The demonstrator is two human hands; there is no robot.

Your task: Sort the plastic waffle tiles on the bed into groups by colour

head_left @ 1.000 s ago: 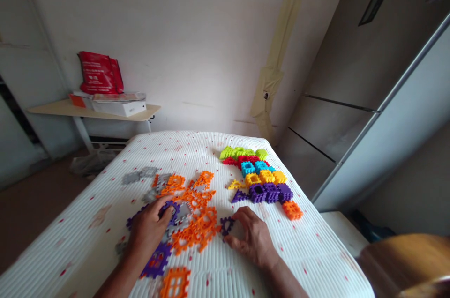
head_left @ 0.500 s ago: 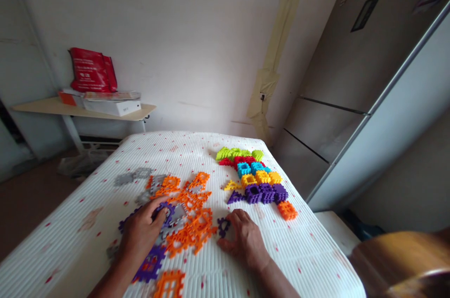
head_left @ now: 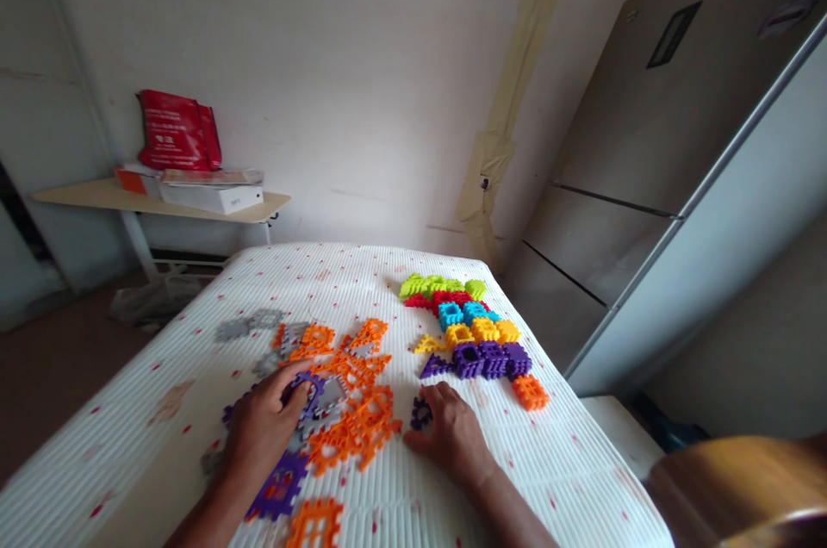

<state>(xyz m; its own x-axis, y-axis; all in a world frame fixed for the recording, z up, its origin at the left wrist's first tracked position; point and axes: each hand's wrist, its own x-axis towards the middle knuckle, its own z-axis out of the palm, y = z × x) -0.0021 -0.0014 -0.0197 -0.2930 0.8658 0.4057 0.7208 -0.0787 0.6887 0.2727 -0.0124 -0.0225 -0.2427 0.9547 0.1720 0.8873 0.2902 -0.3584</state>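
Left hand (head_left: 262,414) closed, thumb and fingers on a purple piece (head_left: 314,393) with a round opening, at the left side of a loose heap. Right hand (head_left: 452,436) low on the table (head_left: 549,470), fingers curled over a small dark purple piece (head_left: 421,413); firm pinch or mere touch, impossible to tell. Between both, orange pieces (head_left: 362,427), flat and toothed, overlapping, with grey pieces (head_left: 332,395) among them and further back to the left. Nearer the front, a purple window piece (head_left: 281,483) beside the left forearm and an orange window piece (head_left: 316,522) cut off by the lower edge.

Across to the right, rows sorted by colour: purple stacks (head_left: 492,360), yellow stacks (head_left: 483,330), light blue stacks (head_left: 450,315), red stacks (head_left: 445,300), lime green stacks (head_left: 436,283); just in front, an orange stack (head_left: 531,393). Underneath, a white ribbed cloth with red spots.

Beyond, on a side table (head_left: 71,195), a red bag (head_left: 177,130), contents hidden, atop a white box (head_left: 194,196), inside likewise hidden. Below, on the floor, a plastic bag (head_left: 155,302), contents too dim to tell.
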